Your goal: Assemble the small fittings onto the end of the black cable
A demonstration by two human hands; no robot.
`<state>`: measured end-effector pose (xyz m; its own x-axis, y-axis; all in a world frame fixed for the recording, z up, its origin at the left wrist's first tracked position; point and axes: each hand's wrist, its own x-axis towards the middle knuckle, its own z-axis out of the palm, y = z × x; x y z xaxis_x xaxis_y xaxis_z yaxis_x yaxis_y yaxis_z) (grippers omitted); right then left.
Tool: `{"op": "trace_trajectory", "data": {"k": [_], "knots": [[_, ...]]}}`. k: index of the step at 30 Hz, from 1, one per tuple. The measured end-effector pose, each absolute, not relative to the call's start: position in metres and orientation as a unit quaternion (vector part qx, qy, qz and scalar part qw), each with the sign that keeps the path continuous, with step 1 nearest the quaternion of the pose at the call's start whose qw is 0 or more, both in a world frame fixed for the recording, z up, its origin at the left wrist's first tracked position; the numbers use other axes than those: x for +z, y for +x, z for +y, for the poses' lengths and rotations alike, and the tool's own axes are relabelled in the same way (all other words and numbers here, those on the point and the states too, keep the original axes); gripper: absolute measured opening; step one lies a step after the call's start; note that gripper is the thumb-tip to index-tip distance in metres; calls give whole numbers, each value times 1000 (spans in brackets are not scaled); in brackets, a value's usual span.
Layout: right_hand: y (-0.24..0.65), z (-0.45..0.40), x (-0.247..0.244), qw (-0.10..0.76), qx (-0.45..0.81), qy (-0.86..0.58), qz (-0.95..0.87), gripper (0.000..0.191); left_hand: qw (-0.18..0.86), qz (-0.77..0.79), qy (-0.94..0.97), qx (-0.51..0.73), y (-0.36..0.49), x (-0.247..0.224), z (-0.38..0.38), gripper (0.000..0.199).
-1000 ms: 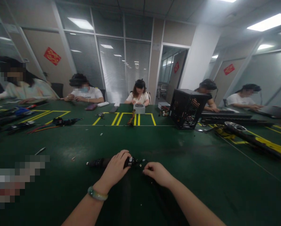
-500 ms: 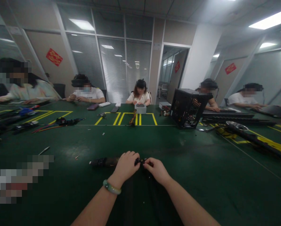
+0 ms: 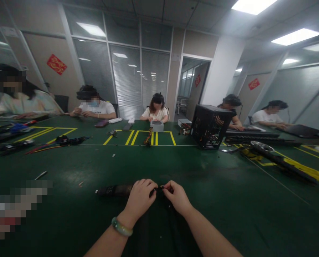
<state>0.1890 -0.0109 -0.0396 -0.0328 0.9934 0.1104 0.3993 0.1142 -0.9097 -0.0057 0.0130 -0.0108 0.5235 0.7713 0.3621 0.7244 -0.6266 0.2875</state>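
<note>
A long dark cylinder (image 3: 116,190) with a ringed collar and a small silver tip at its left end lies across the green table (image 3: 215,214). My left hand (image 3: 141,196) is wrapped over its right part, fingers closed on it. A thin dark piece (image 3: 159,188) comes out between my hands; its right end shows a tiny brass-coloured spot. My right hand (image 3: 176,195) pinches that end between thumb and forefinger. What kind of thing it is does not show clearly, and my fingers hide part of it.
A black computer case (image 3: 211,126) stands at the far right, near a grey power supply (image 3: 157,126) with bundled cables. Cable bundles (image 3: 60,141) lie far left, a thin metal tool (image 3: 41,175) nearer. A long black-and-yellow object (image 3: 287,160) lies right. Several people sit opposite.
The view has shifted slightly, so the scene sits lower and more to the left. Both my hands keep their grip on the dark cylinder and its end piece.
</note>
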Motion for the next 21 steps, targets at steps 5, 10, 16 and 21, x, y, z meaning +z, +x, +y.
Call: {"op": "trace_trajectory", "data": {"k": [5, 10, 16, 21], "knots": [[189, -8, -45, 416, 354, -563, -621, 7, 37, 435, 865, 246, -3, -10, 9, 19], [190, -7, -43, 424, 342, -558, -626, 6, 29, 445, 859, 249, 3, -9, 5, 18], [192, -8, -43, 420, 334, -558, -633, 5, 38, 424, 870, 248, 10, -11, -2, 24], [192, -6, -48, 418, 333, -564, -630, 4, 52, 414, 870, 264, 9, -11, -1, 29]]}}
